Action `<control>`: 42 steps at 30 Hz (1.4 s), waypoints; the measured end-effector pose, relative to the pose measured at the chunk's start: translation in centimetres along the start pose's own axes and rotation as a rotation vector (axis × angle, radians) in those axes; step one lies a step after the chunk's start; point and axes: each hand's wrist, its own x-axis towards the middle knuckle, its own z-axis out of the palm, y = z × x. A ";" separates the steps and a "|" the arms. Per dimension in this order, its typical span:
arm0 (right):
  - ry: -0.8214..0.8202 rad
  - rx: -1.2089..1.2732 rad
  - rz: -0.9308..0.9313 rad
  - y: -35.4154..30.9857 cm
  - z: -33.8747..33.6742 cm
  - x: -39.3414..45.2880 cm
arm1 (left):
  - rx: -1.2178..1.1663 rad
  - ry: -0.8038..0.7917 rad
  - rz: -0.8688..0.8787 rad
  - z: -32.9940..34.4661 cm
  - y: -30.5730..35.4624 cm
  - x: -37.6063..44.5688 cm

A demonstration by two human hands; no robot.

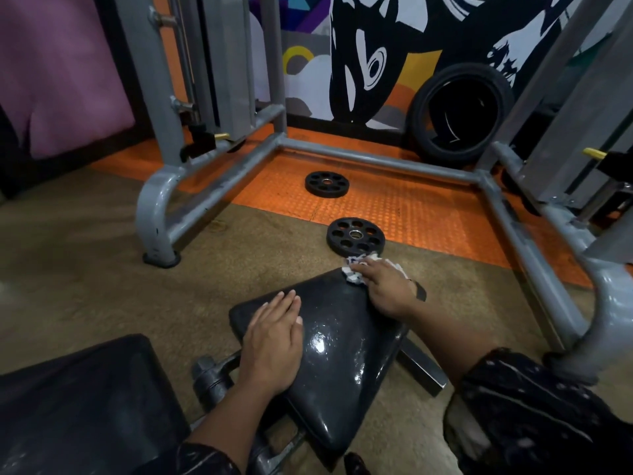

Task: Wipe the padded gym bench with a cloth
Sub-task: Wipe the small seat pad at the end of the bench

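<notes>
So, seat pad (337, 341) runs long from me out to its narrow far tip | right hand (387, 289) bunches the cloth (356, 269) right at that tip | left hand (274, 341) flat, fingers straight, on the near-left side | guessing next wipe pulls back toward me

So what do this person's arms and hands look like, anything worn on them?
Both hands, the left hand and the right hand, are bare, with no gloves and no rings that can be made out. The forearms are bare too. Each arm ends in a dark sleeve with a pale speckled print, pushed up towards the elbow.
</notes>
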 end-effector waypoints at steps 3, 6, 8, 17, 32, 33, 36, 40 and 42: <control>-0.102 0.049 -0.166 0.2 -0.2 -3.8 | 0.015 -0.005 0.010 -0.1 0.1 0.1; -0.146 0.290 -0.160 2.8 -1.7 -6.4 | 0.018 -0.011 0.007 -0.1 0.2 0.0; -0.073 0.259 -0.054 4.0 -1.7 -4.6 | 0.033 -0.024 0.014 -0.1 0.2 0.0; -0.137 0.144 -0.152 -0.7 -0.1 -6.7 | 0.091 -0.066 0.013 -0.1 0.3 0.1; -0.143 0.323 -0.166 2.0 -1.5 -8.2 | 0.079 -0.053 0.015 -0.2 0.4 -0.2; -0.117 0.378 -0.107 2.7 -1.8 -7.5 | 0.075 -0.051 0.018 -0.1 0.4 -0.2; -0.007 0.212 0.106 2.4 -1.4 -3.4 | 0.077 -0.053 0.015 0.0 0.4 -0.3; -0.059 -0.069 0.136 -1.9 0.1 -1.6 | 0.084 -0.064 0.005 -0.2 0.5 -0.2; -0.103 -0.033 0.009 -2.6 0.3 -4.0 | 0.084 -0.059 0.005 -0.2 0.5 -0.1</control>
